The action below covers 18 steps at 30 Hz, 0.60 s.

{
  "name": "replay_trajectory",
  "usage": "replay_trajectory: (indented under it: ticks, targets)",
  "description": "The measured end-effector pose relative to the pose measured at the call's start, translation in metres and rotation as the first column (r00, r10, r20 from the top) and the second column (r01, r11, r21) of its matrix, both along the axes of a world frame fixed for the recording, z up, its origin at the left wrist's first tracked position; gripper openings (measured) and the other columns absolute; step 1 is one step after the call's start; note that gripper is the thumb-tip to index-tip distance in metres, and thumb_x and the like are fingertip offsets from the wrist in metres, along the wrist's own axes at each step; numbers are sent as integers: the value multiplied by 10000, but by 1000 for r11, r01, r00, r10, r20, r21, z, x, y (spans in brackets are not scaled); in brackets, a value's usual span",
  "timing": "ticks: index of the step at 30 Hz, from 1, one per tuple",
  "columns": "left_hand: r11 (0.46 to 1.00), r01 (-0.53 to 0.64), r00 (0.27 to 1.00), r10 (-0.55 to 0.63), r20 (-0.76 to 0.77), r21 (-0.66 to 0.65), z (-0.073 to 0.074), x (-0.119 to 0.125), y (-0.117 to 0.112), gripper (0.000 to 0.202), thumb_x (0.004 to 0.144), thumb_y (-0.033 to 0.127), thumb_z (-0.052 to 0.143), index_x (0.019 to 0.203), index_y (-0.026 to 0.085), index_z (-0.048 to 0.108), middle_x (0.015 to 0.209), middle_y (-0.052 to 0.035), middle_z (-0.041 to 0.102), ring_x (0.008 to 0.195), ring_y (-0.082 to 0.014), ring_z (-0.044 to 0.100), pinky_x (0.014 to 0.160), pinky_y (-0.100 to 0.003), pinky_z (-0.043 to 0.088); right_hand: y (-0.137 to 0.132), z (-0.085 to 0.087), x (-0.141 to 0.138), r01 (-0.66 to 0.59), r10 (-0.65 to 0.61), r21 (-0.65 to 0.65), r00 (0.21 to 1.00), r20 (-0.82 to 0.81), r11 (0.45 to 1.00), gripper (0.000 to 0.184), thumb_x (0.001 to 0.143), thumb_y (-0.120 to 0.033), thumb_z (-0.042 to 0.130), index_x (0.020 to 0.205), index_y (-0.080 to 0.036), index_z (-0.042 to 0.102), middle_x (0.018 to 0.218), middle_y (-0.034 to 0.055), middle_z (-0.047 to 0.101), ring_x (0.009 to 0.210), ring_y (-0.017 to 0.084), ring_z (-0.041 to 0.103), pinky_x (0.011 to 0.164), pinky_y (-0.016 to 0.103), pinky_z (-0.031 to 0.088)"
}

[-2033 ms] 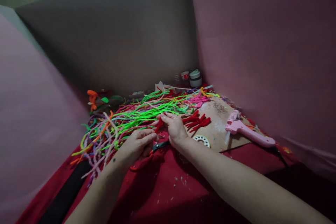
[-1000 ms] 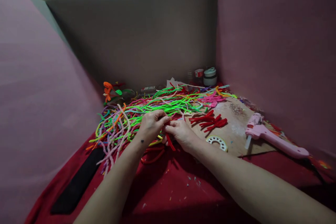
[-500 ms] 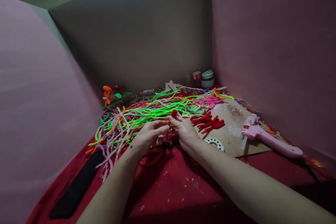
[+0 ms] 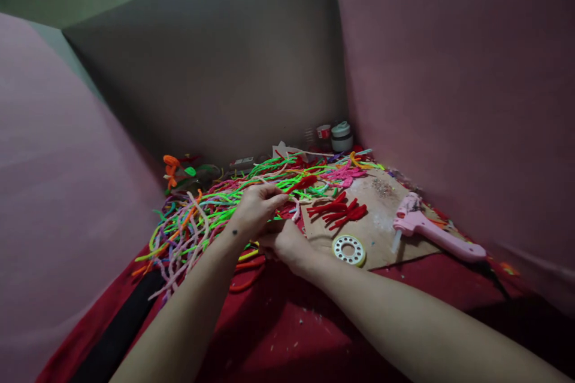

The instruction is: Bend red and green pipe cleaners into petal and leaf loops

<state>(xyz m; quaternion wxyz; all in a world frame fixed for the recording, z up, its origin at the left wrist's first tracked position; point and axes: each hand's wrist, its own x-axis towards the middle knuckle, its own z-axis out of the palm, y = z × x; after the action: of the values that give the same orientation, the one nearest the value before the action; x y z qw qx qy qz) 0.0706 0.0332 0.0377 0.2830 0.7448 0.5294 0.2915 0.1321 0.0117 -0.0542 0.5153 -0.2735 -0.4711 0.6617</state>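
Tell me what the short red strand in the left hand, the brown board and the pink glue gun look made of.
Short red fuzzy strand: likely chenille over wire, matte; it looks furry and holds a bend. Flat brown board: probably cardboard, dull. Pink glue gun: moulded plastic, smooth, slight sheen.

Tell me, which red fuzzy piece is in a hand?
The single red piece pinched by the left hand, raised above the green strands; the other red pieces lie clustered on the cardboard.

Only one view: head camera is looking forward and down, hovering close behind left grip (image 4: 259,206) and right grip (image 4: 287,245); counter (image 4: 278,326) is filling frame beneath both, walls (image 4: 449,72) beyond.
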Motion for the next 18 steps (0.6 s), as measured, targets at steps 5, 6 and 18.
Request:
replay_trajectory:
  ticks: [5,6,18]
  targets:
    - [995,99,988,-101,-112,-21,-16,30,27,234,670,354,575,612,129,599,427,40,470,383,-62,386,410,-196,274,15,-10,-17,92,-114,157,984,138,983,175,518,-56,548,446,-216,547,439,-13,544,512,155,506,490,258,378]
    - [993,110,986,-114,-124,-43,-18,33,32,230,674,349,574,601,131,587,415,40,467,369,-62,387,404,-196,275,17,-12,-20,97,-120,162,983,138,982,178,518,-52,548,455,-218,553,474,-6,570,563,172,533,522,266,398]
    - [962,271,870,-253,-424,-18,-35,52,50,332,657,470,605,716,148,658,532,-6,582,476,-121,494,459,-221,322,24,-24,-29,107,-173,220,936,307,970,198,766,-210,588,960,-194,625,986,30,619,919,233,568,746,321,474]
